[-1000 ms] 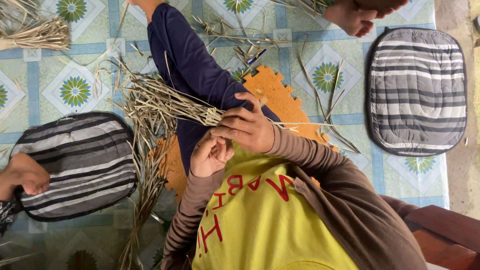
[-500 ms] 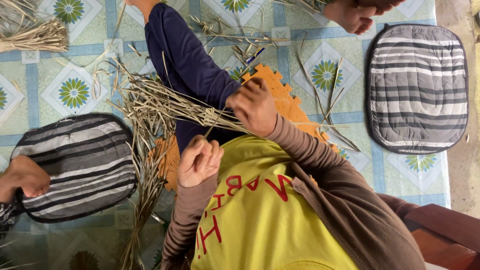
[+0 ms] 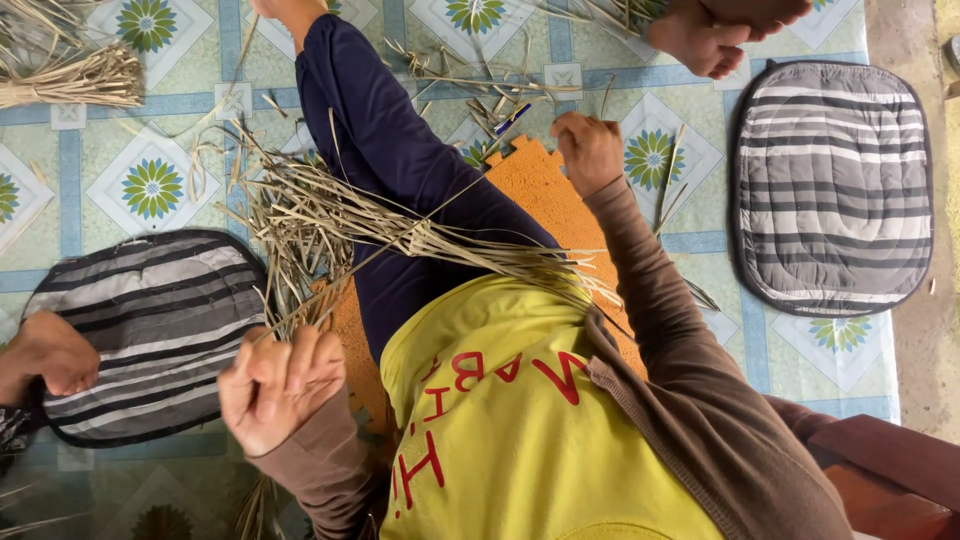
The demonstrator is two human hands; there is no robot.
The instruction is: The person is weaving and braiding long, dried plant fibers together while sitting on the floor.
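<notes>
Your left hand (image 3: 283, 385) and right hand (image 3: 590, 150) are both clenched on one thin strand (image 3: 400, 232), stretched taut between them across your lap. It runs through the woven knot (image 3: 425, 238) of dry strips on your dark-trousered leg (image 3: 390, 150). Beneath lie an orange mat (image 3: 545, 185), patterned floor (image 3: 150, 190) and striped cushions (image 3: 835, 180).

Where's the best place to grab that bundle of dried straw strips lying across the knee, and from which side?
Grip the bundle of dried strips at its woven knot, probably from above: there the strands bind into one narrow band, while both ends fan out loose across the dark blue trouser leg.
</notes>
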